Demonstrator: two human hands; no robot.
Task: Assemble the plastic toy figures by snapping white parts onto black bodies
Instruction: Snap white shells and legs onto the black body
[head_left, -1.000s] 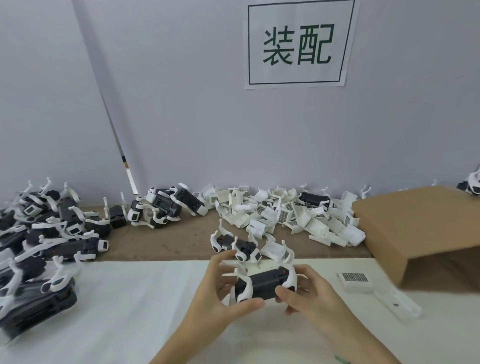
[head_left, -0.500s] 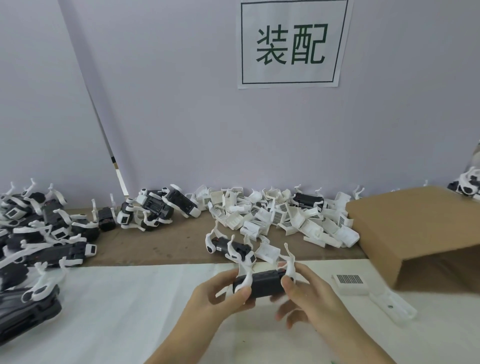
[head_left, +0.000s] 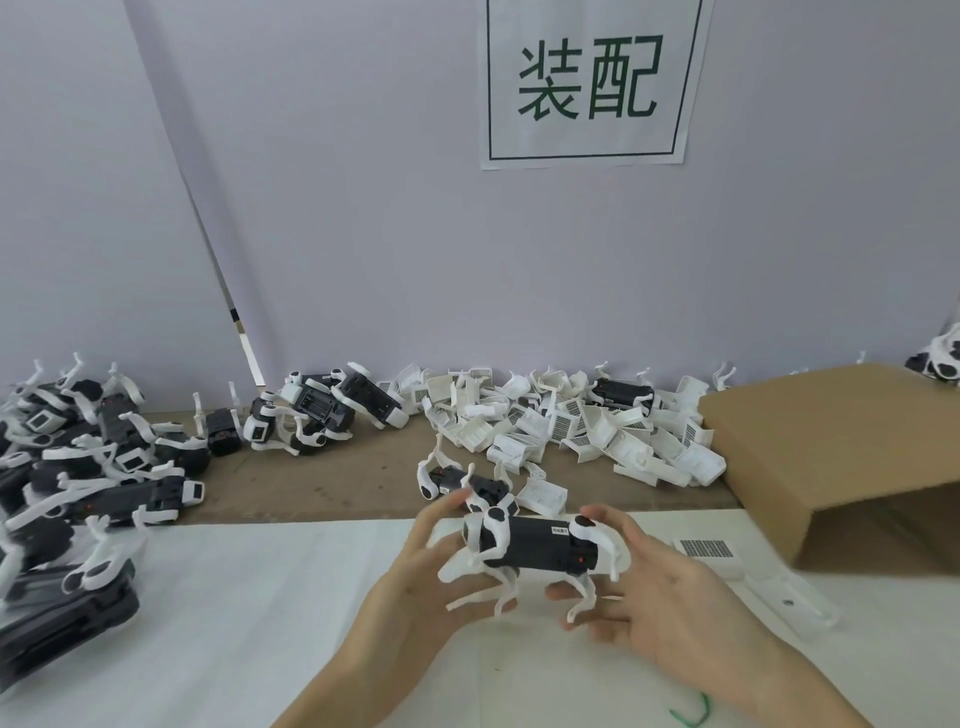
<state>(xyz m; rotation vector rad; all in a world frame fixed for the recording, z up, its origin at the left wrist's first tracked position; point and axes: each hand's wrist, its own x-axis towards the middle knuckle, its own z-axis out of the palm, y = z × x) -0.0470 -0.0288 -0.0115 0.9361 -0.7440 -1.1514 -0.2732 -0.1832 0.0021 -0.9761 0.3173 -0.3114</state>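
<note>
Both hands hold one toy figure (head_left: 537, 545) just above the near, white-covered part of the desk (head_left: 218, 597), at the centre of the view. The figure has a black body lying level, with white legs hanging from both ends and a small white label on its upper side. The left hand (head_left: 421, 577) grips the figure's left end, its fingers (head_left: 441, 512) curled over the top and the thumb underneath among the white legs. The right hand (head_left: 665, 597) holds the right end, thumb pressed on the white joint at the top corner and the fingers cupped below the rear legs. Just behind the hands, on the bare brown strip of the desk, lies another partly built figure (head_left: 460, 480). Farther back, against the wall, sits a heap of loose white parts (head_left: 571, 431), with one black body (head_left: 621, 392) lying among them. To the left of that heap is a small cluster of figures (head_left: 322, 410), and at the far left a larger pile of finished figures (head_left: 78, 467). A cardboard box (head_left: 831, 457) lies on its side at the right, open toward the near edge. Beside it on the white cover rests a white part with a barcode label (head_left: 709, 553). On the wall hangs a paper sign (head_left: 587, 83) with two green characters.
</note>
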